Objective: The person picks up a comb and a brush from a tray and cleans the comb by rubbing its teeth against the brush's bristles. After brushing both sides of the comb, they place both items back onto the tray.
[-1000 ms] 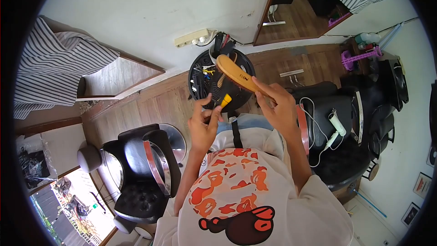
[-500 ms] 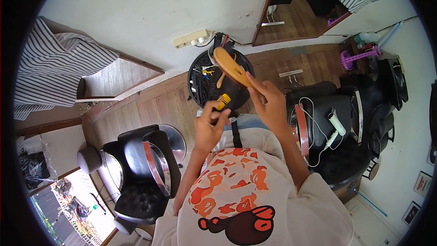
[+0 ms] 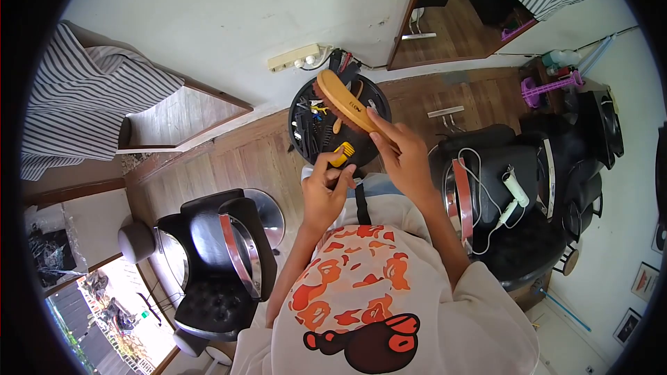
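Observation:
In my right hand [image 3: 404,160] is a wooden bristle brush [image 3: 340,97], gripped by its handle end. Its brown bristles face left and down, and dark lettering marks its back. My left hand [image 3: 324,191] is closed on a small yellow ridged piece [image 3: 342,154] that looks like a clipper guard; the fingers hide part of it. The brush is held above and apart from the yellow piece. Beneath both hands stands a round black tray [image 3: 368,155] with combs [image 3: 306,128], clips and another wooden-handled item [image 3: 338,126], partly covered by the brush.
A black salon chair [image 3: 215,257] stands at left. On another black chair [image 3: 486,184] at right lies a white hair dryer [image 3: 514,191] with its cord. A power strip [image 3: 294,57] is on the wall behind the tray. Striped cloths hang over mirrors [image 3: 184,118] on both sides.
The brush has shifted slightly left and tilted, showing more of its bristles. My left hand stays nearly in place, with the yellow piece turned slightly.

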{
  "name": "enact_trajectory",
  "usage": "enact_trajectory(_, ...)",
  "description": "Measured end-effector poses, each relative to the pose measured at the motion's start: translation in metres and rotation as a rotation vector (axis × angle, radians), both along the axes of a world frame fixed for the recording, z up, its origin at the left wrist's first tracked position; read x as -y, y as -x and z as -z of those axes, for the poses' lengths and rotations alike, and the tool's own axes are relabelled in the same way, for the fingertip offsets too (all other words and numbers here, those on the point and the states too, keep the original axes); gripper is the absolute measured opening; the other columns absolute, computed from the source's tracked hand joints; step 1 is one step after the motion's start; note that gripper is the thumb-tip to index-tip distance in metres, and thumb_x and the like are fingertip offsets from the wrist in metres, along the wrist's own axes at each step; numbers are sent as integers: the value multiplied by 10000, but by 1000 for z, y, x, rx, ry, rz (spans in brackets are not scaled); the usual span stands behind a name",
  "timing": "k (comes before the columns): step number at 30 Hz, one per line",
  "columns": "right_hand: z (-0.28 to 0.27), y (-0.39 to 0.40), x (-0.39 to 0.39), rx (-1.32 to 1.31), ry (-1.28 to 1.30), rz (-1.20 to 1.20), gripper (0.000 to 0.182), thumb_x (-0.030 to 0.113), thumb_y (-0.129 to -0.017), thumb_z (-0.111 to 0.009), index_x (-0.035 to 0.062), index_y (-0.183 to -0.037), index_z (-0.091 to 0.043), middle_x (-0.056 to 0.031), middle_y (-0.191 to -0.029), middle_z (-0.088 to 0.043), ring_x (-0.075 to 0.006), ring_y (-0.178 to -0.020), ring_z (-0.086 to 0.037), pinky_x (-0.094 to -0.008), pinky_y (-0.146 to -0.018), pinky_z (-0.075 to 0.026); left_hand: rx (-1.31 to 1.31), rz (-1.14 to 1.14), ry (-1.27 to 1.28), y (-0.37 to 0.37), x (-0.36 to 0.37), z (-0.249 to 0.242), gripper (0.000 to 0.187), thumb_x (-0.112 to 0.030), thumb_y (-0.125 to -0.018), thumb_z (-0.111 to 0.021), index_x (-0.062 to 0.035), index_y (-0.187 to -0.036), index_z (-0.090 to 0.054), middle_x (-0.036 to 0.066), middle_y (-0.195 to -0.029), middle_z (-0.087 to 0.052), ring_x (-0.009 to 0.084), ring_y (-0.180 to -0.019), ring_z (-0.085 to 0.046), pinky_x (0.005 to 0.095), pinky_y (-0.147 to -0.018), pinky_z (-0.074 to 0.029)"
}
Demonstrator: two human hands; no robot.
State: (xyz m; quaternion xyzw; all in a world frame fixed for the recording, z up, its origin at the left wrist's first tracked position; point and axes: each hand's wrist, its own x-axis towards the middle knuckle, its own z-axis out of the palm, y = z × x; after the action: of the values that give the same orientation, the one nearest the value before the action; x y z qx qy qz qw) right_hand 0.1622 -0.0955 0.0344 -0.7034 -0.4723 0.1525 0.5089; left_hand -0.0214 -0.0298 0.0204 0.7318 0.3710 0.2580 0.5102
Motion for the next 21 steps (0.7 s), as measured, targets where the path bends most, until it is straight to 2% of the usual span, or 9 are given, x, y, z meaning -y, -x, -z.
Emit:
enact_trajectory(4, -14, -5, 15, 16, 41, -91, 460, 11, -920, -702, 159, -1355, -696, 2, -755, -494, -93, -578, -315, -251, -511, -263, 142, -272, 179, -1, -4, -8, 317, 4, -941, -687, -22, -1234, -567, 23, -627, -689, 55, -514, -537, 179, -534, -395)
enact_trajectory(9, -11, -6, 16, 5, 93, -176, 474, 17, -910, -718, 168, -1359, -694, 1, -760, -502, -93, -581, -327, -248, -512, -272, 81, -84, 39, 4, 0, -1, 307, -4, -948, -685, -23, -1236, -582, 25, -626, -686, 55, -521, -543, 181, -526, -391)
enact_trajectory(14, 5, -1, 2, 86, 14, -67, 444, 80, -964, -670, 201, -1391, -669, -5, -765, -539, -105, -550, -402, -255, -490, -327, 76, -161, 30, 0, 0, -2, 286, -13, -952, -686, -25, -1224, -599, 35, -637, -694, 58, -522, -541, 178, -519, -387)
enact_trajectory(19, 8, 4, 13, 178, 52, -6, 442, 35, -931, -709, 161, -1355, -695, -5, -783, -539, -91, -587, -357, -248, -514, -290, 54, -238, 59, 5, -9, -6, 287, -21, -956, -687, -23, -1231, -606, 41, -642, -697, 60, -527, -548, 176, -520, -391)
enact_trajectory(21, 9, 5, 16, 94, 41, -79, 442, 37, -931, -709, 162, -1355, -695, -7, -788, -546, -91, -587, -361, -249, -513, -292, 65, -250, 79, 5, -8, -4, 290, -29, -961, -689, -24, -1236, -599, 45, -647, -692, 61, -519, -525, 176, -513, -377)
